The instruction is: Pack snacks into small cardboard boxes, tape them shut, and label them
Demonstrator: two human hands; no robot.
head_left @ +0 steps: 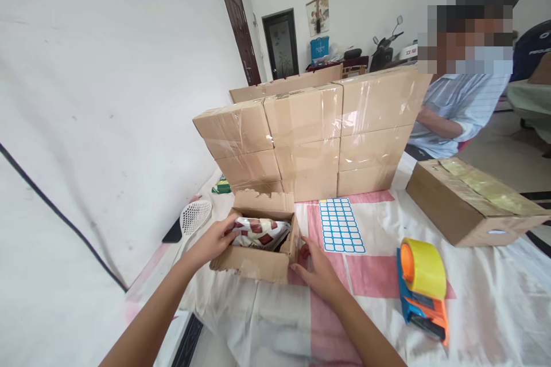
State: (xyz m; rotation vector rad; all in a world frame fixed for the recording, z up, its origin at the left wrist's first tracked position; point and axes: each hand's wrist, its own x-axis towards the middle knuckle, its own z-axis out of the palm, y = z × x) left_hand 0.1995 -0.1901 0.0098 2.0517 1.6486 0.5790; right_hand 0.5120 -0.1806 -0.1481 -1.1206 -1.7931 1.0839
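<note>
A small open cardboard box (258, 264) sits on the cloth in front of me, its back flap raised and its front flap folded outward with torn edges. Inside lies a white bag with a dark red pattern (262, 231), filling most of the space. My left hand (217, 239) grips the box's left side, fingertips at the rim beside the bag. On the opposite side, my right hand (316, 269) holds the right wall between thumb and fingers. Part of each hand's contact is hidden.
Stacked taped cartons (307, 137) stand behind the box. Rightward are a label sheet (342, 226), a tape dispenser with yellow tape (424, 281) and a closed carton (465, 206). A white perforated plastic item (196, 218) lies left, near the wall. A person (460, 97) sits behind the right side.
</note>
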